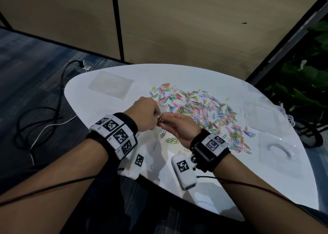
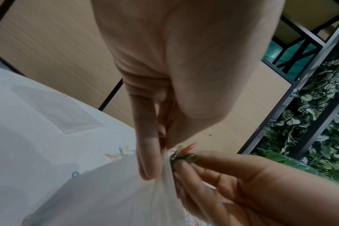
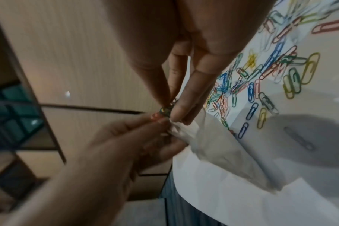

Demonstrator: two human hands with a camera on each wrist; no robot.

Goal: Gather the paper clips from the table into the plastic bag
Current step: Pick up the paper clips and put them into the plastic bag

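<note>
A wide pile of coloured paper clips is spread over the white table. My left hand pinches the rim of a thin clear plastic bag, which hangs down to the table below it. My right hand pinches a small bunch of paper clips right at the bag's mouth, fingertips against my left fingers. In the right wrist view the bunch sits between my right fingertips just above the crumpled bag rim. I cannot see the inside of the bag.
A second flat clear bag lies at the table's far left. Clear plastic container parts sit on the right side. Cables run over the floor on the left, and a plant stands beyond the right edge.
</note>
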